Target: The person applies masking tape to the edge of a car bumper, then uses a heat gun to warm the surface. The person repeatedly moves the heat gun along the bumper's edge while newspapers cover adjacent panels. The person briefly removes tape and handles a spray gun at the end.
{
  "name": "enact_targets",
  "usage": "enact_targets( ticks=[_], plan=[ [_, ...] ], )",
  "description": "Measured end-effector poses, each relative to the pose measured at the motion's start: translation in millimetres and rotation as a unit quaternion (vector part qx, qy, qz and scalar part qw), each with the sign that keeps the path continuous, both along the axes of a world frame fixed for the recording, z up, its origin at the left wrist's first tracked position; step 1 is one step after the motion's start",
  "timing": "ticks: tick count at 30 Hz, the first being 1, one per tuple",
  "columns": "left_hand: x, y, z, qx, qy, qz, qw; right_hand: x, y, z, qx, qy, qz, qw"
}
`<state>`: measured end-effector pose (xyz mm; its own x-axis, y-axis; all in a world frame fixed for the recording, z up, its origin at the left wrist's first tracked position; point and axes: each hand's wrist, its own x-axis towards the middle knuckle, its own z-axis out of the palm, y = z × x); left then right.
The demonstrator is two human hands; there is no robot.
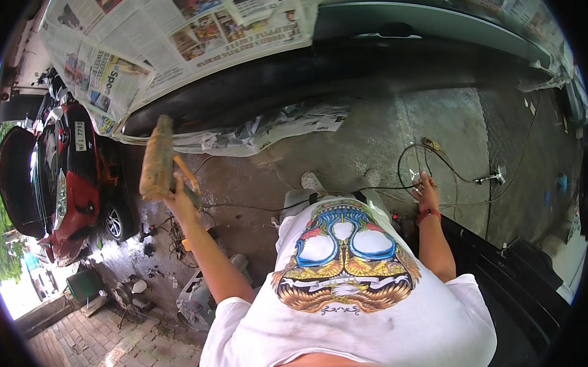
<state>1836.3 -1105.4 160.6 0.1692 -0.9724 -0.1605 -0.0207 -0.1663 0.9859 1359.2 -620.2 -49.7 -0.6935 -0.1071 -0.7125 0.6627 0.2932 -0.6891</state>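
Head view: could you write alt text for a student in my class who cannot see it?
A person's left hand grips a worn, yellowish gun-shaped tool close to a black body panel, while the right hand is out to the side at a looped black cable. Newspaper covers the area above the panel, and a red car stands at the left.

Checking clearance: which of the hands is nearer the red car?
Left. The left hand, gripping a tool, is right of the red car; the right hand is farther right, at the black cord.
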Motion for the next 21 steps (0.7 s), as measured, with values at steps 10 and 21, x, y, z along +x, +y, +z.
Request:
enact_targets(
  ticks=[10,21],
  plan=[
    [-191,149,-6,-0.045,-0.199,-0.21,0.956,-28,84,58,-0.047,-0.03,0.357,0.933],
    [-292,234,-20,-0.028,-0.115,-0.206,0.971,-114,113,99,0.006,-0.051,0.607,0.793]
  ],
)
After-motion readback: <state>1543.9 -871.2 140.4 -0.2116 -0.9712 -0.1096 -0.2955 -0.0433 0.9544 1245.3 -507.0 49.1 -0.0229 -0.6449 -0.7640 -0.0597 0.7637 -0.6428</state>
